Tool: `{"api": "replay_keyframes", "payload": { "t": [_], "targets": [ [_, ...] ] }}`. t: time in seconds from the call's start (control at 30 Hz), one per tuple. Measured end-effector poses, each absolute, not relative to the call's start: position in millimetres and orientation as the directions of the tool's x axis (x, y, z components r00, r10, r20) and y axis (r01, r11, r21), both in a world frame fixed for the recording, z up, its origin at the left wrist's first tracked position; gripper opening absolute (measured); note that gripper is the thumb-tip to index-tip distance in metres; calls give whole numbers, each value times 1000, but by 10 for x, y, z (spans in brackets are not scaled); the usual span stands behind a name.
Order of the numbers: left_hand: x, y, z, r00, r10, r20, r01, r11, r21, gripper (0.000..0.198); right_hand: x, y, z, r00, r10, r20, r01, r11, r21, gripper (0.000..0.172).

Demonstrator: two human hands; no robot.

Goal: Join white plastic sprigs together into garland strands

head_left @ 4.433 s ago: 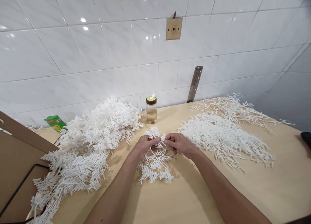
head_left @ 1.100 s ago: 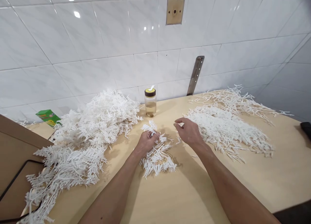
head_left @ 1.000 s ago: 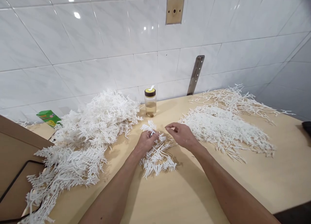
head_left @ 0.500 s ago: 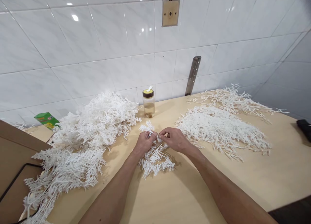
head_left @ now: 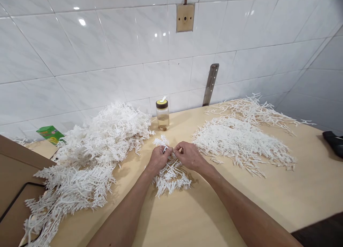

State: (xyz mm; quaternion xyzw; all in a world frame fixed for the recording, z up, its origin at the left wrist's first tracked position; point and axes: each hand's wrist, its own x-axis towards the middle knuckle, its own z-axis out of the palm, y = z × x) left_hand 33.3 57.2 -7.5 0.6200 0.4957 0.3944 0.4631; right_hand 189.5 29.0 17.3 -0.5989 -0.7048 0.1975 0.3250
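Observation:
My left hand (head_left: 158, 158) pinches a white branched plastic sprig (head_left: 161, 141), whose forked tips stick out above the fingers. Close beside it, my right hand (head_left: 189, 155) has thumb and forefinger together at the sprig's stem end, almost touching the left fingertips. The exact contact point is too small to make out. Below both hands lies a small bunch of similar white sprigs (head_left: 173, 181) on the table, partly covered by the left hand.
A tall heap of white sprigs (head_left: 107, 143) fills the table's left side, near a green box (head_left: 50, 133) and a cardboard piece (head_left: 21, 168). Flatter sprig piles (head_left: 238, 141) lie right. A lidded jar of liquid (head_left: 163, 116) and a metal strip (head_left: 210, 84) stand by the tiled wall.
The right hand's fingers have shifted very slightly at the left fingertips. The view has moved a little to the right; both hands stay over the small bunch.

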Motion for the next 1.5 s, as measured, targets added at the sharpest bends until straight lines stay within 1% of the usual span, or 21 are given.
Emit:
{"api": "replay_keyframes", "payload": {
  "t": [0.2, 0.27, 0.33, 0.4, 0.47, 0.6, 0.67, 0.73, 0.8, 0.83, 0.9, 0.93, 1.0, 1.07, 1.1, 1.17, 1.3, 1.43, 1.5],
  "targets": [
    [398, 562, -80, 66, 984, 164, 451, -176, 875, 26, 1736, 276, 148, 74, 982, 173, 734, 64, -676, 13],
    [424, 546, -84, 43, 980, 193, 466, -190, 864, 25, 1671, 270, 105, 85, 970, 229, 781, 79, -620, 13],
    [443, 524, -90, 44, 977, 209, 460, -205, 864, 25, 1616, 263, 54, 43, 950, 311, 833, 138, -536, 12],
    [453, 500, -96, 48, 973, 227, 459, -223, 860, 26, 1582, 258, 25, -2, 938, 347, 857, 181, -483, 11],
    [457, 475, -100, 55, 964, 261, 473, -256, 843, 26, 1584, 265, 36, 28, 947, 320, 846, 148, -513, 11],
    [438, 449, -106, 66, 939, 337, 477, -327, 816, 29, 1773, 346, 118, 223, 960, 168, 738, -54, -673, 14],
    [417, 463, -118, 50, 950, 308, 441, -298, 847, 27, 1967, 409, 141, 311, 936, 164, 708, -114, -697, 11],
    [396, 493, -138, 50, 976, 210, 374, -213, 903, 26, 2185, 467, 145, 393, 886, 247, 715, -126, -688, 9],
    [381, 526, -159, 73, 991, 110, 289, -126, 949, 30, 2369, 503, 150, 448, 826, 342, 729, -116, -675, 7],
    [376, 539, -166, 88, 993, 77, 245, -97, 965, 32, 2432, 510, 158, 456, 796, 398, 741, -91, -666, 12],
    [370, 552, -168, 115, 993, 36, 167, -55, 984, 36, 2482, 498, 184, 431, 767, 475, 754, -17, -657, 23],
    [368, 551, -160, 125, 992, 16, 134, -33, 990, 37, 2469, 482, 200, 393, 789, 472, 746, 26, -665, 26],
    [367, 538, -128, 146, 989, -20, 80, 9, 997, 40, 2386, 438, 224, 250, 887, 389, 706, 108, -700, 26],
    [369, 516, -81, 161, 986, -40, 42, 33, 999, 40, 2265, 394, 230, 52, 956, 290, 666, 183, -723, 26],
    [370, 505, -56, 168, 985, -44, 26, 40, 999, 41, 2206, 375, 225, -34, 964, 263, 654, 221, -724, 26],
    [377, 487, -16, 178, 983, -49, -1, 50, 999, 41, 2113, 346, 208, -143, 958, 247, 635, 281, -720, 25],
    [393, 479, 1, 194, 979, -62, -22, 67, 997, 42, 2049, 314, 199, -201, 954, 223, 608, 300, -736, 24],
    [377, 490, 2, 211, 976, -56, -24, 63, 998, 41, 2045, 310, 221, -182, 964, 192, 656, 264, -707, 24],
    [343, 495, 31, 230, 967, -105, 18, 104, 994, 40, 2037, 315, 221, -168, 969, 181, 672, 247, -699, 25]
  ]
}}
